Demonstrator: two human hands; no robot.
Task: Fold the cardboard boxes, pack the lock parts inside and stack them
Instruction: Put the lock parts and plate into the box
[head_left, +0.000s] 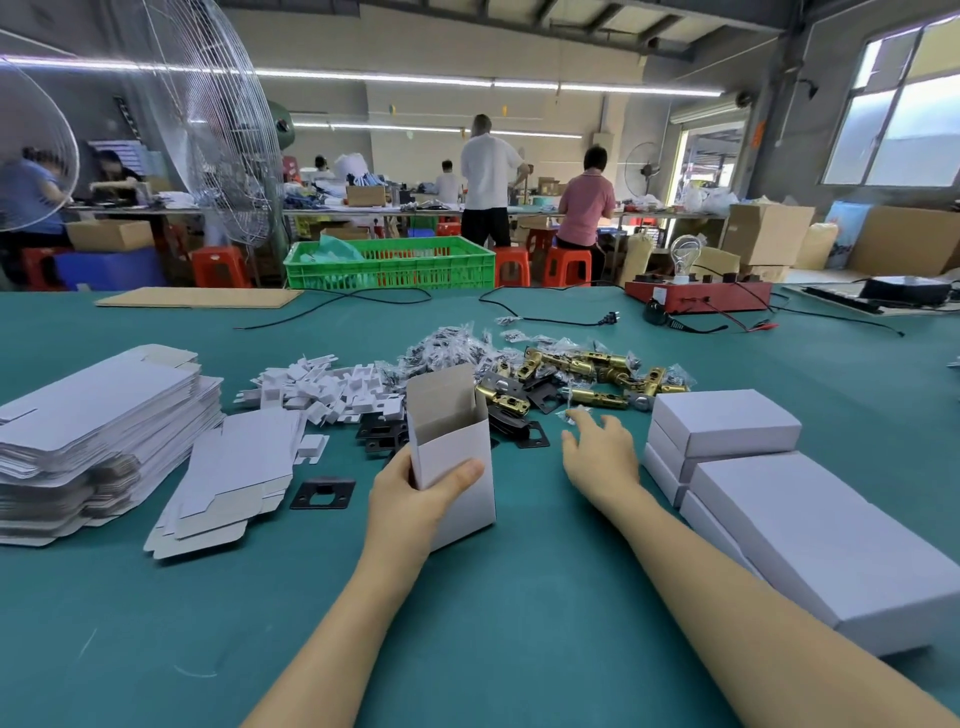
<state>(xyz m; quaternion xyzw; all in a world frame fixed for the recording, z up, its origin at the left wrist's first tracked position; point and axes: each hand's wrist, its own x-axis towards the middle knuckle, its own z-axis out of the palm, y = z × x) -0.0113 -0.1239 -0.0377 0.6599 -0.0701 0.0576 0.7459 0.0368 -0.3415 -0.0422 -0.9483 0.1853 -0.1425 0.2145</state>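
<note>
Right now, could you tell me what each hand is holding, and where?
Left hand grips the open white box around its lower body; right hand holds nothing.

A white open-topped carton (451, 457) is standing upright, brass latch parts (582, 371) are lying heaped behind it, and closed boxes (727, 423) are sitting stacked alongside.

matt white cardboard box (452, 457) with a grey-brown raw inside, flat matt card blanks (98, 410), glossy brass-coloured metal latches (582, 366), matt black metal plates (323, 492), crinkly clear plastic bags (457, 345), smooth matt teal table cover (519, 597), green plastic crate (389, 262)
</note>
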